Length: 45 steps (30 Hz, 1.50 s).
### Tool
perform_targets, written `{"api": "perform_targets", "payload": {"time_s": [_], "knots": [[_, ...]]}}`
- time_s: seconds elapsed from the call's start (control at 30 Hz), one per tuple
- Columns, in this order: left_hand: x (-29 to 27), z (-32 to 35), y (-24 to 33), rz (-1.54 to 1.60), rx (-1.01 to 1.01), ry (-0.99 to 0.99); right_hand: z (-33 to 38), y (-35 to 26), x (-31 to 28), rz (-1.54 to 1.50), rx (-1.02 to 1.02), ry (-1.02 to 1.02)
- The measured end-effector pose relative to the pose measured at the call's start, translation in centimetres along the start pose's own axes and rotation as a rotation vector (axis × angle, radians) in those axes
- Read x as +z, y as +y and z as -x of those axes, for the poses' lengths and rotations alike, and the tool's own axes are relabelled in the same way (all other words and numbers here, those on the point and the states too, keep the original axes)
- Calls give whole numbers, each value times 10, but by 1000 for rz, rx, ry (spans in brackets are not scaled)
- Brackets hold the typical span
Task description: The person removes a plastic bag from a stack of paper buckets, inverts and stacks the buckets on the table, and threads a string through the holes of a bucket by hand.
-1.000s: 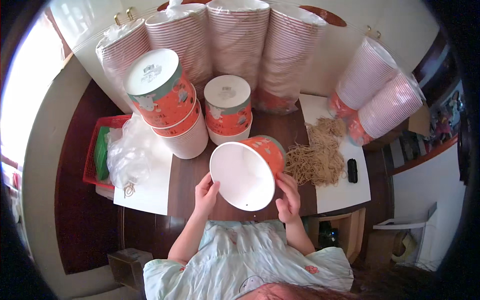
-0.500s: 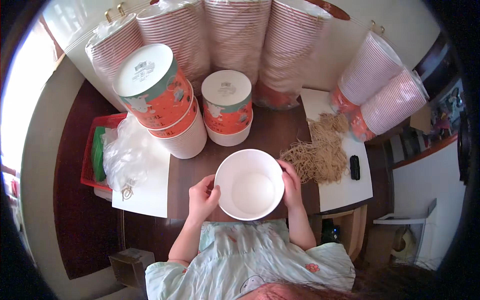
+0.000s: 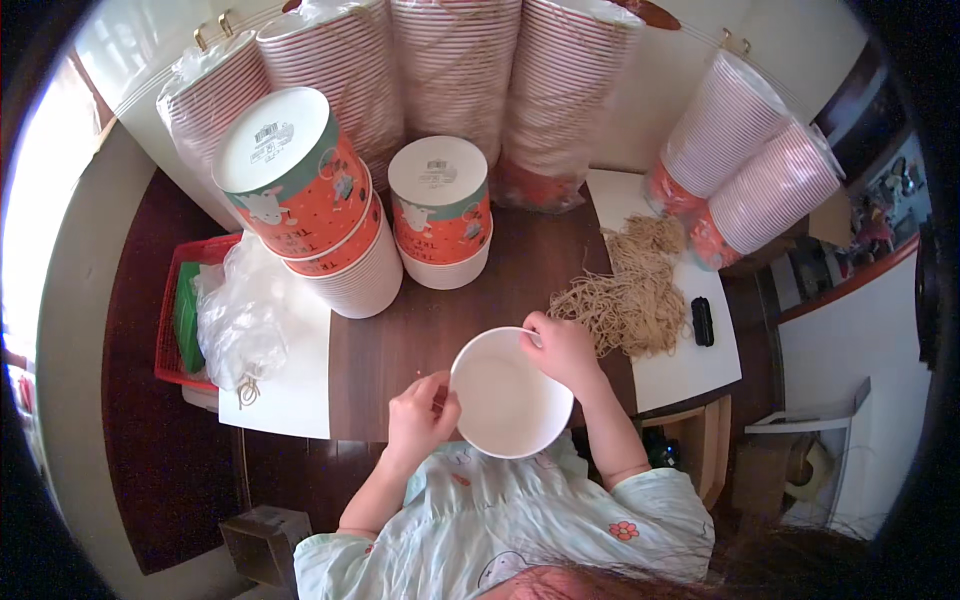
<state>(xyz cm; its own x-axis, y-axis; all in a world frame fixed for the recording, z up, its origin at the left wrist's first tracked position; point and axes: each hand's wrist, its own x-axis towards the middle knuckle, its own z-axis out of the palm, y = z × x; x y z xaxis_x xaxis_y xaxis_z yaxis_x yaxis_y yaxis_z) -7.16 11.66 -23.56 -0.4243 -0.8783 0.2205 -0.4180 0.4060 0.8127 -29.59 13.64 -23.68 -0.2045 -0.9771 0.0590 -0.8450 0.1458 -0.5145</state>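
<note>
Near the table's front edge, a white paper bucket (image 3: 512,405) is tilted with its open mouth toward me; the inside looks bare. My left hand (image 3: 422,415) is closed at the bucket's left rim, with its fingertips curled and partly hidden. At the upper right rim, my right hand (image 3: 562,352) grips the edge, fingers over it. Beyond stand upside-down nested buckets printed orange and green: a taller stack (image 3: 315,220) on the left and a shorter stack (image 3: 440,230) beside it. Right of my right hand lies a tangled heap of tan twine (image 3: 640,295).
Tall plastic-wrapped bucket stacks (image 3: 455,80) line the back wall; two more wrapped stacks (image 3: 770,190) lean at the right. A small black object (image 3: 703,322) lies beside the twine. At left are a clear plastic bag (image 3: 245,315) and a red basket (image 3: 170,335).
The bucket has come closer to me and slightly right, tilting. My right hand has moved from its right side up over the top rim. My left hand stays at the left rim.
</note>
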Motion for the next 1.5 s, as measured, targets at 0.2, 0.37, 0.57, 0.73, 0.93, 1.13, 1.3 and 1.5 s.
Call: {"api": "perform_targets", "payload": {"time_s": [0.2, 0.37, 0.57, 0.73, 0.93, 1.13, 1.3, 1.5], "knots": [[6, 3, -2, 156, -137, -178, -1, 1, 13, 233, -159, 96], [15, -17, -44, 240, -189, -183, -4, 3, 21, 232, -243, 102], [29, -66, -54, 507, -168, -437, -8, -11, 28, 239, -348, 136], [28, -80, -64, 442, -114, -638, -10, -16, 27, 262, -382, 122], [26, -88, -66, 323, 42, -680, -12, -17, 25, 251, -399, 111], [24, -98, -63, 260, 93, -725, -12, -16, 24, 219, -411, 132], [28, -102, -63, 259, 154, -739, -13, -14, 24, 204, -407, 135], [31, -102, -69, 239, 232, -727, -13, -13, 22, 189, -412, 121]]}}
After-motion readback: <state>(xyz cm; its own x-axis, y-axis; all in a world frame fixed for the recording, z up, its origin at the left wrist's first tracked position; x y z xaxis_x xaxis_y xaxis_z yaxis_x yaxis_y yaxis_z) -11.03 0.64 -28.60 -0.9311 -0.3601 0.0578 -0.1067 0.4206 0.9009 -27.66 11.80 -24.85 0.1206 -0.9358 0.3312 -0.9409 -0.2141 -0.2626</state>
